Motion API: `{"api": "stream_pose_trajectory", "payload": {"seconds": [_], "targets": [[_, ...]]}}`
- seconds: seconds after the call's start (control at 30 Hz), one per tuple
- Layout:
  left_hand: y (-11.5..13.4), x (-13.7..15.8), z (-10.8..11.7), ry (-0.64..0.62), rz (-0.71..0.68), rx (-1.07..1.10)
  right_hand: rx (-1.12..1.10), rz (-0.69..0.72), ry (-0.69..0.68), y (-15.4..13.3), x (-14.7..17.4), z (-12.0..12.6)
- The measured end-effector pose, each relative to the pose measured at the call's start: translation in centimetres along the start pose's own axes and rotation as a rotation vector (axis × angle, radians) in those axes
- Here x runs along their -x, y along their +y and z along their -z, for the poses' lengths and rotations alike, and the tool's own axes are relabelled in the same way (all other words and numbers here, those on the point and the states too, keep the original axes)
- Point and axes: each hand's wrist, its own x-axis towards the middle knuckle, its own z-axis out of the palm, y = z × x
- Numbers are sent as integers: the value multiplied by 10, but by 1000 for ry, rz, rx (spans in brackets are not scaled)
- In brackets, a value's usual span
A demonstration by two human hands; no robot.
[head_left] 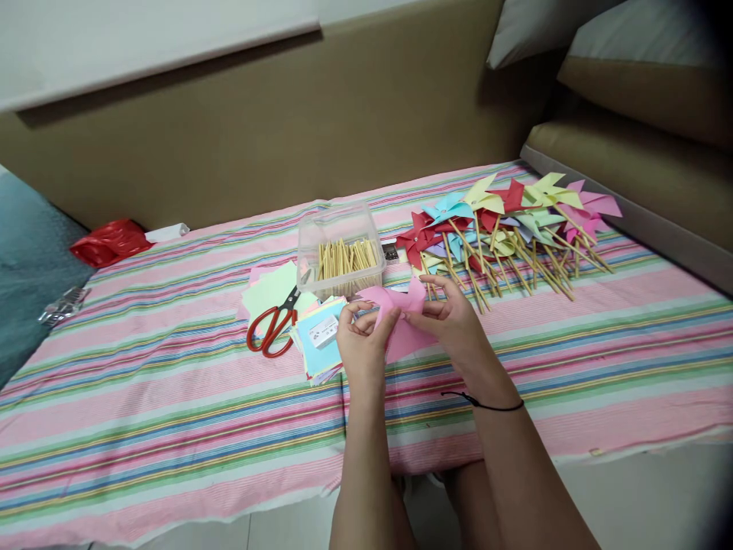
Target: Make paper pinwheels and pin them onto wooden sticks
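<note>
Between my two hands is a pink paper pinwheel piece [409, 341], its corners partly folded in toward the middle. My left hand [366, 336] pinches it from the left, thumb near the centre. From the right, my right hand [450, 317] grips its edge with thumb and fingers. Just left of my left hand lies a stack of coloured paper squares [314, 363] with a small white box [324, 331] on top. Behind my hands stands a clear plastic container [306, 263] holding many short wooden sticks [347, 260].
Red-handled scissors [275, 325] rest partly on pale green paper [275, 286]. Finished pinwheels on sticks [492, 221] are heaped at the right. A red plastic bag [111, 241] and a clear crinkled packet [62, 305] lie far left on the striped cloth [188, 397]. A brown panel [275, 130] borders the back.
</note>
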Motion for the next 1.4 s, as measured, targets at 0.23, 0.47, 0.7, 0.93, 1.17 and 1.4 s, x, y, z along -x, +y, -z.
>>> {"api": "stream_pose_trajectory", "payload": {"seconds": [0.23,0.47,0.7,0.93,1.17,1.4], "targets": [[1,3,-3,25,-86,-20,-7,-4,3,3,0,0],[0,2,-3,26,-102,-42,-34,1,7,4,0,0],[-1,1,-2,32,-106,-28,-16,-6,-2,1,1,-1],[1,2,1,51,-69,-21,-9,-21,-18,0,0,-3],[1,0,0,11,-66,-33,2,21,-9,5,-1,0],[-3,-2,6,-112,-6,-60,93,49,-11,5,-3,10]]}}
